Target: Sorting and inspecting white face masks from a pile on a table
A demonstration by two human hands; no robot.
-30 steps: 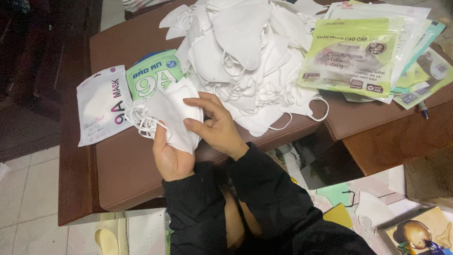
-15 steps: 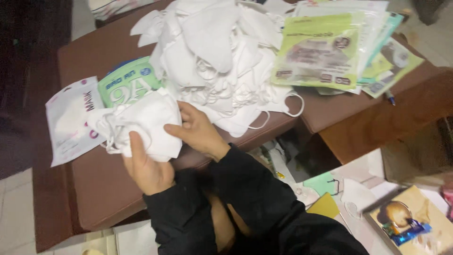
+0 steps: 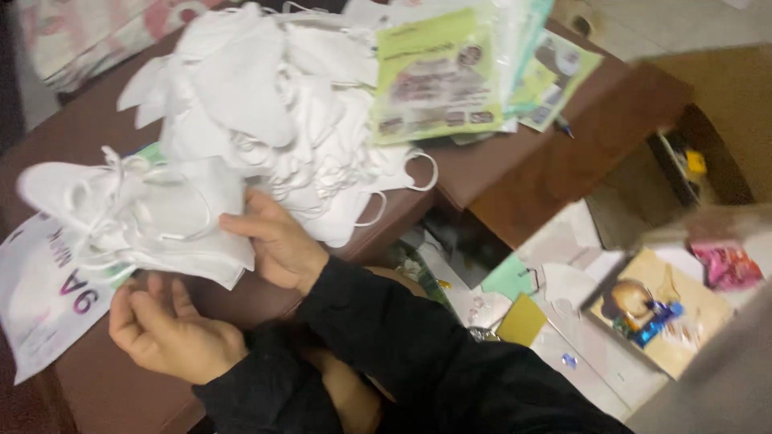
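- Right hand [image 3: 277,245]: fingers flat, pressing on small stack of white folded fabric face masks [image 3: 161,217];
- Left hand [image 3: 169,333]: lying loosely curled, palm up, holding nothing, below the stack;
- Brown wooden table [image 3: 515,173]: bearing large heap of white masks [image 3: 265,104].

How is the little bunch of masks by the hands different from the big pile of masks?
The small bunch is thin and sits near the table edge, touched by the right hand; the big pile is tall, farther back, and no hand touches it. Both are white masks with ear loops on the brown table.
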